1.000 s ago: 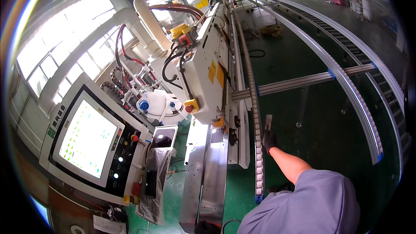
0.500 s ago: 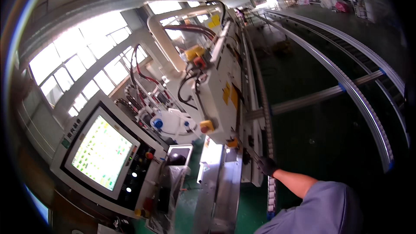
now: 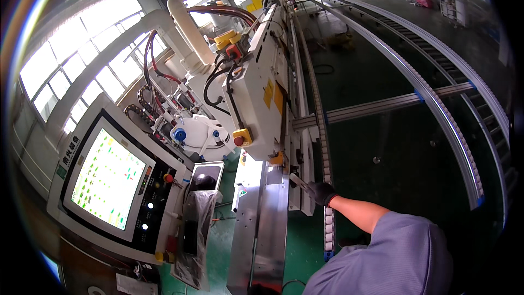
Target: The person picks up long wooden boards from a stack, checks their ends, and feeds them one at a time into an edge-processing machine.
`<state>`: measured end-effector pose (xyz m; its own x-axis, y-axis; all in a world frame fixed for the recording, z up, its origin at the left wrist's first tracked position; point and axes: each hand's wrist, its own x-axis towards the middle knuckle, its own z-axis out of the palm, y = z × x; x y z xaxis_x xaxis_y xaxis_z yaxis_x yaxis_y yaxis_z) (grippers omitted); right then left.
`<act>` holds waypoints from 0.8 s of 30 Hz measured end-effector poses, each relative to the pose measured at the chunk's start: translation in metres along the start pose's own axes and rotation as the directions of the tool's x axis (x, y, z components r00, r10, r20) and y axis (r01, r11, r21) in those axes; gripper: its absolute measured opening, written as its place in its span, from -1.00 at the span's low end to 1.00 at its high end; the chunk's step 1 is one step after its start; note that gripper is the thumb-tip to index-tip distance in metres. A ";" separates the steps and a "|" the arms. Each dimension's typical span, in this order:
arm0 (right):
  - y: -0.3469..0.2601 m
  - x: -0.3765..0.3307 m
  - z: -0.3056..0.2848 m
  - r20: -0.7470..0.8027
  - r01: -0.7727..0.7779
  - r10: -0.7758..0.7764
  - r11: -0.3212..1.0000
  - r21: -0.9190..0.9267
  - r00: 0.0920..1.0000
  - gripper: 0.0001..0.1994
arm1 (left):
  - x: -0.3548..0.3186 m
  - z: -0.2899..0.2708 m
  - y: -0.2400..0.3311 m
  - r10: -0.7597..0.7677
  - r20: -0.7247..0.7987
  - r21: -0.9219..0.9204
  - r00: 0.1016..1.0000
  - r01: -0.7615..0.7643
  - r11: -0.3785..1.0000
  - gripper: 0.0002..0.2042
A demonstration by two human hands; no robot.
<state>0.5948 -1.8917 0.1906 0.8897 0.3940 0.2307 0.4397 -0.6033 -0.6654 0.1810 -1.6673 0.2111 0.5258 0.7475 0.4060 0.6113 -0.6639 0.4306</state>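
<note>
My right hand [image 3: 322, 192], in a black glove, reaches in from the lower right in a grey-blue sleeve [image 3: 382, 257]. Its fingers are closed on one end of a short, narrow, light-coloured strip [image 3: 299, 182], whose exact kind I cannot make out. The strip points toward the end of a long cream-coloured machine [image 3: 259, 104], beside a metal bed [image 3: 271, 224]. Just below the glove runs a narrow roller rail [image 3: 328, 224]. My left hand does not show; a small dark shape at the lower edge is too cut off to identify.
At left stands a control panel [image 3: 57, 194] with a lit screen [image 3: 107, 177] and a red knob [image 3: 168, 178]. A tray [image 3: 191, 262] partly covered in clear plastic lies beside it. A red-and-yellow stop button [image 3: 240, 137] juts from the machine. Long metal conveyor rails [image 3: 436, 106] with a crossbar [image 3: 382, 105] span the right.
The view has shifted, so the machine and panel sit further left and more of the bed shows. My right hand stays by the machine's end, with the strip now plainer to see.
</note>
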 end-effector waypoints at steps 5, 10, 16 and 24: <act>0.002 0.000 -0.006 0.016 -0.026 0.026 1.000 -0.003 1.000 -0.72 | -0.002 0.001 0.000 -0.004 0.011 -0.005 1.000 0.004 1.000 -0.77; 0.002 0.002 -0.023 0.025 -0.047 0.046 0.999 0.021 0.999 -0.74 | 0.000 0.004 0.007 -0.019 0.020 -0.028 1.000 0.019 0.999 -0.77; -0.012 0.002 0.014 0.082 0.254 -0.265 0.959 0.124 0.961 -0.72 | -0.029 0.015 -0.053 0.200 -0.156 0.165 0.967 -0.174 0.971 -0.79; -0.086 -0.037 0.020 0.263 0.496 -0.593 0.793 0.353 0.761 -0.53 | -0.064 -0.002 0.013 -0.188 -0.217 -0.102 0.958 0.169 0.980 -0.77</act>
<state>0.5214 -1.8408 0.2246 0.3835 0.8401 0.3837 0.7469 -0.0378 -0.6639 0.1545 -1.7239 0.1928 0.2602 0.8361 0.4830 0.6278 -0.5265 0.5733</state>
